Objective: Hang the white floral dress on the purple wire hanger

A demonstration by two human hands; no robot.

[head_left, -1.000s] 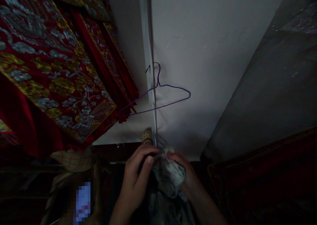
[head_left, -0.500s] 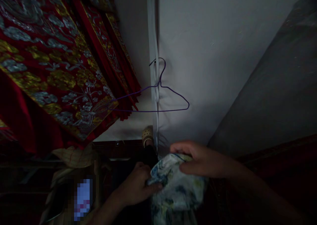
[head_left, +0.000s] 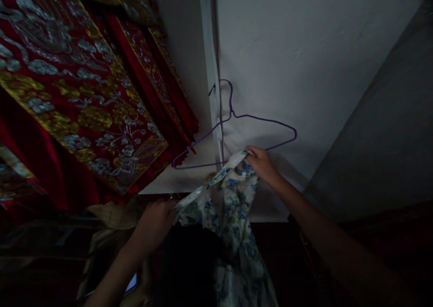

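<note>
A white garment (head_left: 237, 199) with blue and yellow-green flowers is stretched between my hands, its lower part hanging down. My right hand (head_left: 262, 162) is closed on its upper edge, in front of the hanger's bottom bar. I cannot tell whether hand or cloth touches that bar. My left hand (head_left: 157, 219), lower and to the left, is closed on the other end of the edge. A purple wire hanger (head_left: 272, 120), with nothing on it, hangs by its hook at a pale strip (head_left: 211, 63) on the wall.
At the left hangs a red cloth (head_left: 108, 113) with gold and silver embroidery, close to the hanger's left end. The pale wall (head_left: 270, 50) is behind. A lit screen (head_left: 131, 282) shows below my left arm. The lower area is very dark.
My hands have spread apart, my right hand rising to the hanger and my left moving leftwards. The bunched garment is now stretched out. The hanger has turned and sits tilted.
</note>
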